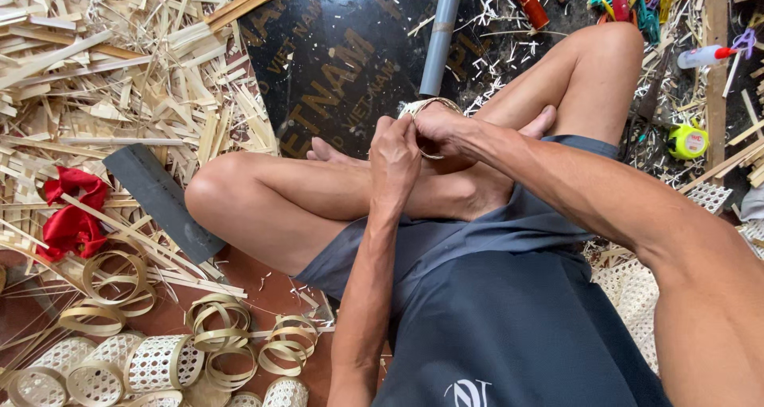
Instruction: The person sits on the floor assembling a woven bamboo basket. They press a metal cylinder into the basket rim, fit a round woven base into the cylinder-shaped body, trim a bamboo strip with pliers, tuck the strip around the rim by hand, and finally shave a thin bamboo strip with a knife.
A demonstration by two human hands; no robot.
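Both the left hand (pixel 395 154) and right hand (pixel 436 125) pinch a thin bamboo ring (pixel 422 105); squeezing too hard could likely snap it.

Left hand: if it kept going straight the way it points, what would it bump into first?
The left hand points up-frame, away from the body. It would probably meet the grey pipe lying on the black board first, though depth is hard to judge.

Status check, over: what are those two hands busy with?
Left hand and right hand both pinch a thin bamboo strip ring. Grey pipe just beyond, not touching.
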